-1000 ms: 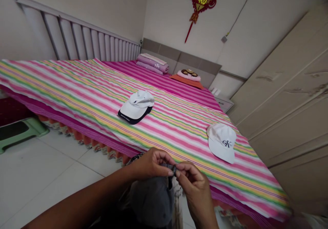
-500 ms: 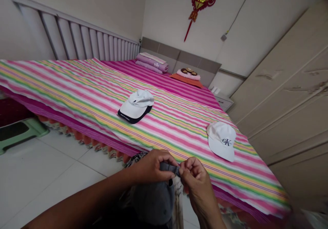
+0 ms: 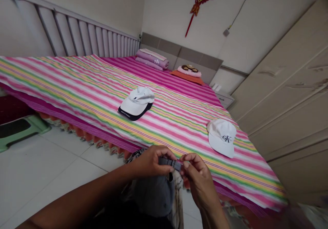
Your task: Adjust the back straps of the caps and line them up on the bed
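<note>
My left hand point(image 3: 151, 162) and my right hand point(image 3: 196, 174) both pinch the rear adjustable strap point(image 3: 170, 163) of a grey baseball cap, close in front of me. The crown of the grey cap point(image 3: 153, 194) hangs below my hands, its front partly hidden in shadow. On the striped bedsheet point(image 3: 184, 126) lie a white cap with a black brim point(image 3: 135, 103) and a white cap with a dark CK logo point(image 3: 221, 138). Both lie out of reach of my fingers, the CK cap nearer my right hand.
The bed's far end holds folded lilac bedding point(image 3: 152, 59) and a small cushion point(image 3: 188, 72) against the headboard point(image 3: 179, 53). A cream wardrobe point(image 3: 279, 99) stands on the right, a wall radiator point(image 3: 77, 32) on the left, and a green stool point(image 3: 20, 131) on the tiled floor.
My hands have lifted the strap slightly and it now shows more between my fingers. The view has tilted a little, and the two white caps have not moved on the bed.
</note>
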`<state>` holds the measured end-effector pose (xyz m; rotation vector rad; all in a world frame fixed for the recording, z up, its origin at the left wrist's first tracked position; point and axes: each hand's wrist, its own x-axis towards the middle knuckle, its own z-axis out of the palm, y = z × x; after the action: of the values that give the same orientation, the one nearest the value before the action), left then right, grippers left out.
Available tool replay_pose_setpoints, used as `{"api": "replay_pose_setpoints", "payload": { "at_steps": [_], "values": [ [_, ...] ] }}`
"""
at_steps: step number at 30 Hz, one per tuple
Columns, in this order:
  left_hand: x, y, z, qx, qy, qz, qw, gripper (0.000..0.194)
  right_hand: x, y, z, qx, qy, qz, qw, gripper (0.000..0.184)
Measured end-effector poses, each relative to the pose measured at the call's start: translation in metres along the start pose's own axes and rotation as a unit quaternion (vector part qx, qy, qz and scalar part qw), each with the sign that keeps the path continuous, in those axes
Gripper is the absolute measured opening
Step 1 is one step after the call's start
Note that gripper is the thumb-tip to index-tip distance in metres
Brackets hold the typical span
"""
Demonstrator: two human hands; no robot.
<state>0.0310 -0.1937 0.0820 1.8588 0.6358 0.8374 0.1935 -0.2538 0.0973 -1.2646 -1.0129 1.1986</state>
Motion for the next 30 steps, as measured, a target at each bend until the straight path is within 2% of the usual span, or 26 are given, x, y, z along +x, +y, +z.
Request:
{"api": "replay_pose_setpoints", "payload": {
  "at_steps": [3, 5, 13, 17, 21, 25, 30],
  "values": [
    [-0.001, -0.005, 0.001, -0.103, -0.010, -0.043, 0.994, 0.024, -0.002, 0.000, -0.002, -0.081, -0.035, -0.004, 0.996, 0.022],
    [-0.001, -0.005, 0.002, -0.131, -0.013, -0.054, 0.990, 0.024, -0.002, 0.001, -0.003, -0.092, -0.045, -0.008, 0.995, 0.023],
    [0.001, 0.003, 0.003, -0.061, -0.002, -0.035, 0.998, 0.021, 0.004, 0.000, 0.005, -0.096, -0.033, -0.006, 0.995, 0.022],
    [0.002, 0.002, 0.002, -0.103, 0.007, -0.046, 0.994, 0.022, 0.004, -0.002, 0.009, -0.059, -0.019, -0.006, 0.998, 0.025],
    [0.001, 0.002, -0.001, -0.160, 0.008, -0.072, 0.984, 0.025, 0.002, -0.002, 0.008, -0.018, -0.040, 0.001, 0.999, 0.023],
    [-0.001, 0.000, -0.002, -0.143, 0.003, -0.057, 0.988, 0.023, 0.005, 0.003, 0.010, -0.018, -0.050, -0.026, 0.998, 0.019],
    [-0.003, -0.001, -0.002, -0.138, 0.027, -0.049, 0.989, 0.022, 0.007, 0.004, 0.018, -0.052, -0.020, -0.048, 0.997, 0.020]
  ]
}}
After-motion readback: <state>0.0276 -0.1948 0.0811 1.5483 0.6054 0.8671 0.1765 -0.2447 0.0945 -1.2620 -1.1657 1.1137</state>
